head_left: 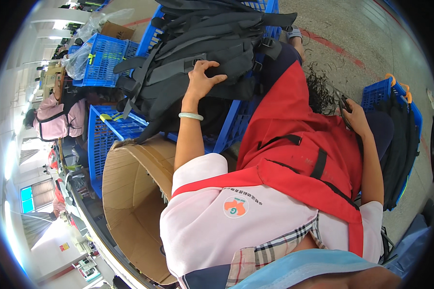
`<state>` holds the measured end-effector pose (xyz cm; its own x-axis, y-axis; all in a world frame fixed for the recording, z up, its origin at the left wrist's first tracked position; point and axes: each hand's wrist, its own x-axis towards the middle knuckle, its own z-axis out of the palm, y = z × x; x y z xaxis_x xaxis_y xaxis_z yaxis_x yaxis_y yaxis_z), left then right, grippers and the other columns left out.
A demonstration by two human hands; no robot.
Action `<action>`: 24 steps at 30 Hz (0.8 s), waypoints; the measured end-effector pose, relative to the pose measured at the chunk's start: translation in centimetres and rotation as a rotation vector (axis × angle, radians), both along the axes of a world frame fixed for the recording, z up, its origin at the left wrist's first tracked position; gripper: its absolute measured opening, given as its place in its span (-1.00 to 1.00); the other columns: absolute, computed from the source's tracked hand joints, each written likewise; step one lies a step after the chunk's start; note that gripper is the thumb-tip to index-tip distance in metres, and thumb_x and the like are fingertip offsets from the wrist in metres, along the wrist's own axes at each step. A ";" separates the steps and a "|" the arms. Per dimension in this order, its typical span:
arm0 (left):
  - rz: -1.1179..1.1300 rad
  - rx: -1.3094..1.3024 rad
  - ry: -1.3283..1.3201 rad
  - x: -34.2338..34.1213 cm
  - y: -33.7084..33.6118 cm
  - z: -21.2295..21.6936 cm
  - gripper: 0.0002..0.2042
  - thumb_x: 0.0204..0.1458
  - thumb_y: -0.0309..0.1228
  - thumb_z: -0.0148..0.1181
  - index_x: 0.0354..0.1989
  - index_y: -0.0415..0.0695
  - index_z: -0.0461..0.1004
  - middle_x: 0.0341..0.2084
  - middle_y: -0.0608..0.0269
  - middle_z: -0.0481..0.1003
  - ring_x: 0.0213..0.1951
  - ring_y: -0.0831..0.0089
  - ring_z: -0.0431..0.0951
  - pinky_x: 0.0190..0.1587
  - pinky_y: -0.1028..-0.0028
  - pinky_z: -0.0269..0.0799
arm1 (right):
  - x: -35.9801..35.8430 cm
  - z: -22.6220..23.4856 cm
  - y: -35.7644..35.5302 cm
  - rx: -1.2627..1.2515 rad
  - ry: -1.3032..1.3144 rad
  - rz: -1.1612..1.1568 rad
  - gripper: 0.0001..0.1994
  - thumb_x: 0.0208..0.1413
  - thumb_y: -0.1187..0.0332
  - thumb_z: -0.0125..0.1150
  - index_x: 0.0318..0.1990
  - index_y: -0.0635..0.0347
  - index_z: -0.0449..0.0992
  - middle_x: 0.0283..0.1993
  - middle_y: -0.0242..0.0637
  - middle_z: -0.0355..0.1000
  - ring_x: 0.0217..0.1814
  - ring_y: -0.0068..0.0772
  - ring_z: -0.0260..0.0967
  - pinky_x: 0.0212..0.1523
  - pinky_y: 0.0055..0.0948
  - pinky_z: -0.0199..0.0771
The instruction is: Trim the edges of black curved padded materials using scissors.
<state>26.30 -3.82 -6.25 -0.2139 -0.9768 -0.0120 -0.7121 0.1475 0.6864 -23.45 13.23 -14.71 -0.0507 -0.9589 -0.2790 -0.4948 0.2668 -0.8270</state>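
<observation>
At the near edge lies a light blue mask (318, 269), with a checked collar (279, 248) and a pale pink shirt (202, 212) just past it; a red apron (294, 130) spreads from the shirt over the person's lap; near left, beside the person's left arm, a brown cardboard box (154, 151) gapes with its inside in view; on the right stands a blue crate (377, 91) with orange hooks (406, 91) at its far end, dark fabric pieces (395, 139) hanging in it; the right hand (358, 119), at the right side of the apron, has its grip closed around a slim dark tool (343, 103), mostly hidden by the fingers; farther off on the left, the left hand (201, 83) reaches over black bags (234, 53), its grip open, thumb and fingers apart; whether the fingertips touch the fabric cannot be told; the bags lie heaped in a large blue basket (229, 127), straps trailing over its left side; dark threads (320, 94) lie on the floor (395, 41) between basket and right hand; far left, a co-worker in a pink top (55, 118) sits near a smaller blue bin (103, 58)
</observation>
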 end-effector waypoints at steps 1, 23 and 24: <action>-0.012 -0.088 -0.051 -0.4 0.2 -0.2 -0.58 -0.34 -0.32 0.47 -0.21 -0.08 0.57 -0.23 0.22 0.49 -0.10 0.30 0.49 0.13 0.29 0.18 | -0.1 0.0 0.1 -0.006 -0.001 -0.005 -0.82 0.09 0.42 0.21 -0.28 0.32 0.36 -0.49 -0.32 0.26 -0.46 -0.61 0.14 -0.45 -0.50 0.19; -0.467 -0.056 0.053 -12.2 5.6 8.0 -0.91 -0.07 -0.54 0.22 -0.39 -0.21 0.60 -0.53 0.11 0.55 -0.41 0.25 0.56 -0.26 0.44 0.41 | 9.2 11.6 -1.0 -0.358 -0.403 0.060 -0.63 0.03 0.38 0.31 -0.05 0.27 0.32 -0.16 -0.37 0.40 -0.09 -0.56 0.36 -0.06 -0.56 0.36; -0.579 -0.134 -0.037 -13.8 6.2 9.1 -0.91 -0.07 -0.55 0.23 -0.37 -0.20 0.61 -0.53 0.13 0.54 -0.39 0.28 0.54 -0.22 0.45 0.40 | 9.7 12.3 -1.3 -0.269 -0.426 0.111 -0.60 0.02 0.37 0.33 -0.04 0.28 0.32 -0.14 -0.33 0.41 -0.05 -0.54 0.35 -0.03 -0.54 0.35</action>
<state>12.50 2.33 2.86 -0.7144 -0.6945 0.0858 -0.5126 0.6028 0.6114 -13.75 11.94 -2.44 0.1203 -0.9927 0.0044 -0.1122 -0.0180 -0.9935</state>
